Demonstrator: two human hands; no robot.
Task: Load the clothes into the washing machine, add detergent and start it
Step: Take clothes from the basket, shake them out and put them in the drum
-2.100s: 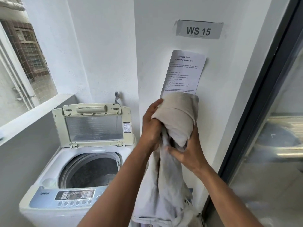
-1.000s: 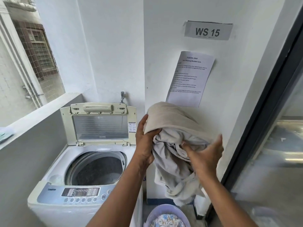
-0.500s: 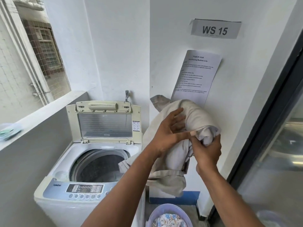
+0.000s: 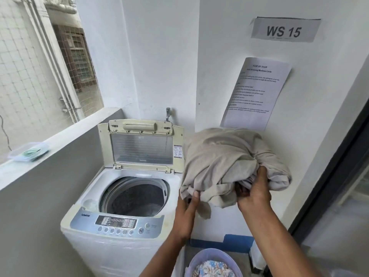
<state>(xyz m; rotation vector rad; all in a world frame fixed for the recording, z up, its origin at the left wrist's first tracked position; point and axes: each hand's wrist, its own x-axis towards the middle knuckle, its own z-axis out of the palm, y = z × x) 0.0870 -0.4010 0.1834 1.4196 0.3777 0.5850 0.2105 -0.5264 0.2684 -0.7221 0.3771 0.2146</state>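
A lavender basket (image 4: 214, 256) of patterned laundry sits lowest in view. Above it, the left hand (image 4: 186, 214) pinches the lower edge of a bundled beige cloth (image 4: 223, 160), while the right hand (image 4: 254, 193) grips its underside. The cloth hangs just right of the washing machine (image 4: 119, 222), whose lid (image 4: 140, 145) stands open.

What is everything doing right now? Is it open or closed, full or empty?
Washing machine lid: open, standing upright.
Drum: open, looks empty.
Beige cloth: bunched, held beside the machine.
Left hand: grips the cloth.
Right hand: grips the cloth.
Laundry basket: holds floral clothes.
Plastic box: lid on.
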